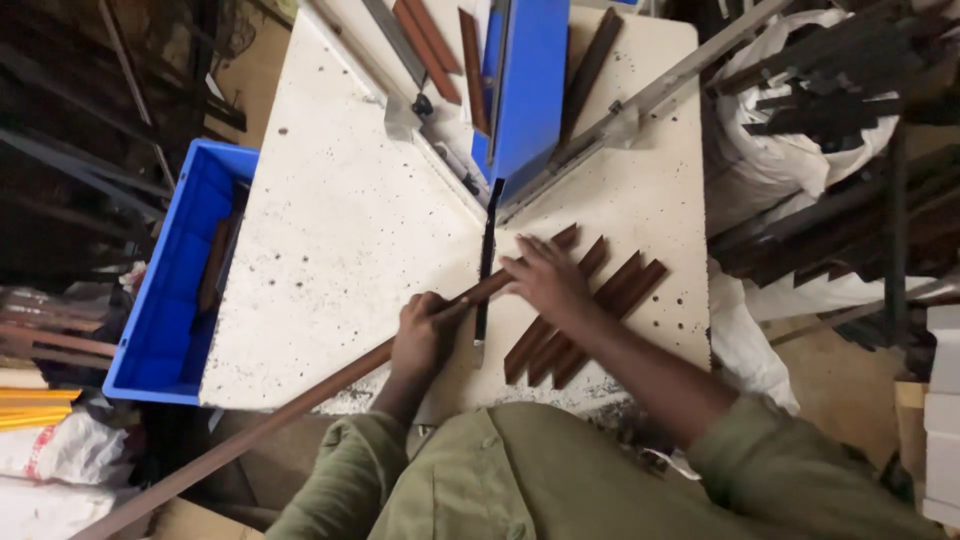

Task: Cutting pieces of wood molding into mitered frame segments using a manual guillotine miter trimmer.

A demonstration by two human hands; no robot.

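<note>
I see a long brown strip point(300, 400) running from the lower left, off the near edge of the white table point(340, 230), up to the table's middle, where its far end crosses a dark upright blade point(486, 262). My left hand point(422, 335) is wrapped around the strip just left of the blade, fingers closed on it. My right hand point(545, 280) lies flat and spread on the strip's end just right of the blade, pressing it down.

Right of that hand, toward the table's right edge, lie short cut brown pieces point(590, 310) side by side, slanted, touching one another; I count about 5, though the hand hides part of them. Beyond the blade, at the far edge, stands a blue machine body point(528, 85) with 2 grey metal rails point(640, 105) fanning out from it and more brown strips point(430, 45) beside it. A blue crate point(175, 290) sits against the table's left edge.
</note>
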